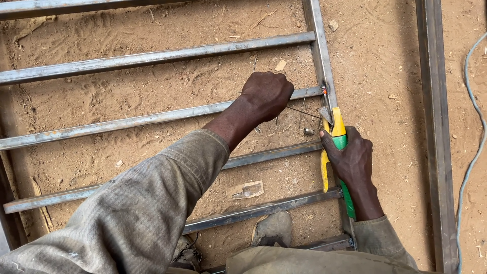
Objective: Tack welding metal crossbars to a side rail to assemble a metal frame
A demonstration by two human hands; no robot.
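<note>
My left hand is closed in a fist around the end of a thin welding rod, above a horizontal steel bar. The rod points right toward the joint where that bar meets the vertical steel bar. My right hand grips a pair of pliers with yellow and green handles. The pliers' grey jaws sit at the joint beside a small glowing orange spot. Both sleeves are grey and worn.
A steel frame of several parallel horizontal bars lies on sandy ground. A second vertical bar runs at the right. A pale cable curves along the right edge. My shoe and a small metal offcut lie between bars.
</note>
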